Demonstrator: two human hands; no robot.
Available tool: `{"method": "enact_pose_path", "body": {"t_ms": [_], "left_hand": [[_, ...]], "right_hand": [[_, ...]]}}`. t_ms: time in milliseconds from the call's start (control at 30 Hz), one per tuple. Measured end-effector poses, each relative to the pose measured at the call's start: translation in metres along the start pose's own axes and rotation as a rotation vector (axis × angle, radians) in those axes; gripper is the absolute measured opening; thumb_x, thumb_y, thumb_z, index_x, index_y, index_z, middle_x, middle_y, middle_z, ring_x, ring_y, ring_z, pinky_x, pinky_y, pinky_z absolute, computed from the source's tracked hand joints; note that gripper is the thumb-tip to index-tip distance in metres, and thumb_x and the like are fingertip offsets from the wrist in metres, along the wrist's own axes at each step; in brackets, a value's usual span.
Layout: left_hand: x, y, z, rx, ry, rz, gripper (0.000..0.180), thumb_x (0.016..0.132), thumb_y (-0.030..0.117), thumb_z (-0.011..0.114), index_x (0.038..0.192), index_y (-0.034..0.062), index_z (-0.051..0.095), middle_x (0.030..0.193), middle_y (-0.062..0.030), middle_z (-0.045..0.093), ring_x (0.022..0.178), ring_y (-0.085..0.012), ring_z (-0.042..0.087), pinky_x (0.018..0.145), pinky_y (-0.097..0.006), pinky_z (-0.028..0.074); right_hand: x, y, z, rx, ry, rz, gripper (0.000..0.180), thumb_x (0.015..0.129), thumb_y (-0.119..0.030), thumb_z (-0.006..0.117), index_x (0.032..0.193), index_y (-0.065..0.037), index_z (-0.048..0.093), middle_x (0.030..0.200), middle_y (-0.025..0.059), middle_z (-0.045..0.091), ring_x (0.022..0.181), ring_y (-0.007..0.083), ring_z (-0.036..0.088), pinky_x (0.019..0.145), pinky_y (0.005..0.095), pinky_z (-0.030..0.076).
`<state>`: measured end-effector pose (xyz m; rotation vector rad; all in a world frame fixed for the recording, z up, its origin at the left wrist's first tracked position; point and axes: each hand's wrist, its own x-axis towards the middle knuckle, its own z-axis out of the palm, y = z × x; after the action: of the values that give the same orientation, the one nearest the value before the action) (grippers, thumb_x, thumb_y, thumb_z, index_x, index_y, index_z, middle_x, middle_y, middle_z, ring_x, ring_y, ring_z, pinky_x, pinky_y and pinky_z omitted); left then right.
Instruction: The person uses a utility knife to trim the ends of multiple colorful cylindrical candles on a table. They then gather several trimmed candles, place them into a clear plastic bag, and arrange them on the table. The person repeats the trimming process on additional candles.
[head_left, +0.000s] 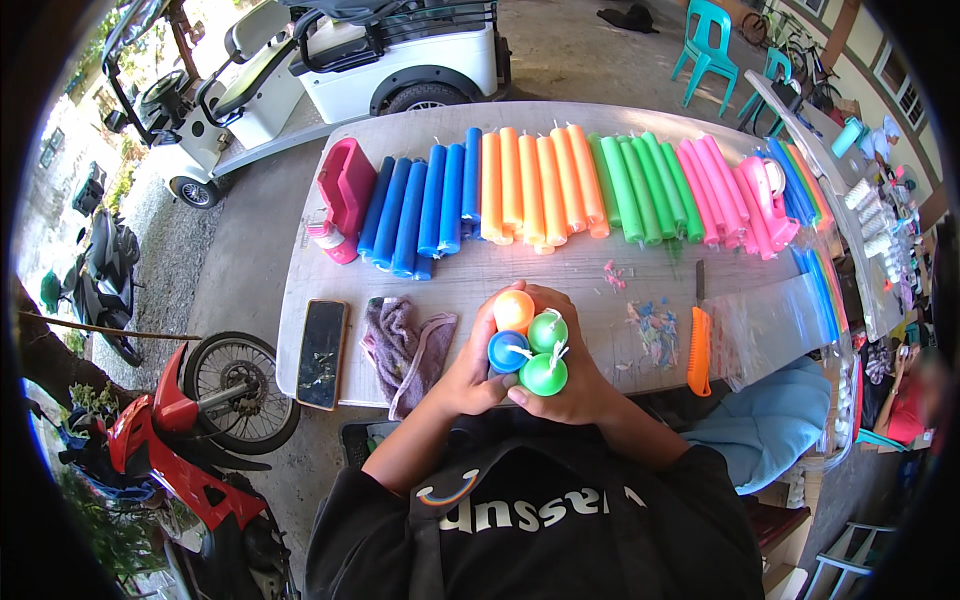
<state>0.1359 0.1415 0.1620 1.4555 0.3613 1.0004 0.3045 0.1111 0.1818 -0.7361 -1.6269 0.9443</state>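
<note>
Both my hands are wrapped round an upright bundle of candles above the table's near edge. Its tops show an orange candle [514, 309], a blue candle [508, 350] and two green candles [543, 375], with white wicks. My left hand [474, 362] closes on the orange and blue side, my right hand [588, 378] on the green side. Beyond lie rows of blue candles [407, 215], orange candles [530, 185], green candles [640, 190] and pink candles [715, 190]. A purple cloth [392, 345] lies left of my hands; an orange cutter [699, 350] with its blade out lies right.
On the table [480, 275] are a phone [323, 355], pink bottle [335, 243], magenta holder [346, 185], pink tape dispenser [770, 205], wax scraps [655, 335] and clear plastic bags [765, 330]. A red motorcycle [190, 440] stands left, a white cart [400, 60] behind.
</note>
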Motion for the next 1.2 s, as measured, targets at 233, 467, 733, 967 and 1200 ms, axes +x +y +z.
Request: {"method": "enact_pose_path", "body": {"t_ms": [233,467,733,967,1200], "left_hand": [[-0.004,-0.023,-0.002,-0.017,0.037,0.066,0.091,0.081,0.025,0.064,0.152,-0.0005,0.014,0.149,-0.0150,0.032,0.138,-0.0251,0.034,0.114,-0.041,0.026],[-0.008,-0.070,-0.004,-0.325,0.159,-0.045,0.102,0.083,0.062,0.066,0.149,0.0007,0.020,0.145,-0.0152,0.038,0.133,-0.0250,0.041,0.112,-0.043,0.031],[-0.013,-0.082,-0.002,-0.363,0.255,-0.178,0.102,0.083,0.068,0.062,0.149,0.0027,0.022,0.143,-0.0154,0.041,0.130,-0.0256,0.044,0.110,-0.043,0.033],[-0.019,-0.084,0.004,-0.369,0.279,-0.200,0.100,0.083,0.071,0.059,0.149,0.0044,0.023,0.141,-0.0155,0.042,0.128,-0.0260,0.046,0.108,-0.044,0.035],[-0.010,-0.071,0.019,-0.408,0.350,-0.165,0.062,0.088,0.057,0.059,0.120,0.0054,0.044,0.114,-0.0119,0.053,0.109,-0.0239,0.055,0.096,-0.038,0.045]], "right_hand": [[0.001,-0.001,-0.003,-0.168,-0.095,-0.061,0.092,0.076,-0.030,0.070,0.148,-0.001,0.020,0.147,0.0192,0.028,0.137,0.0340,0.030,0.114,0.0467,0.024],[-0.002,0.000,0.001,-0.054,-0.106,-0.039,0.096,0.078,-0.035,0.065,0.151,0.001,0.014,0.152,0.0204,0.021,0.144,0.0351,0.021,0.117,0.0473,0.018],[-0.006,0.004,0.004,-0.156,-0.063,-0.050,0.096,0.079,-0.027,0.065,0.152,0.001,0.010,0.154,0.0211,0.018,0.144,0.0357,0.021,0.117,0.0475,0.018],[-0.007,0.006,0.007,-0.090,-0.004,-0.110,0.087,0.079,-0.028,0.065,0.149,-0.001,0.021,0.154,0.0216,0.023,0.140,0.0371,0.025,0.115,0.0477,0.021],[-0.009,0.004,0.007,-0.053,-0.022,-0.082,0.085,0.081,-0.021,0.067,0.148,-0.002,0.018,0.151,0.0202,0.026,0.139,0.0321,0.032,0.113,0.0458,0.028]]}}
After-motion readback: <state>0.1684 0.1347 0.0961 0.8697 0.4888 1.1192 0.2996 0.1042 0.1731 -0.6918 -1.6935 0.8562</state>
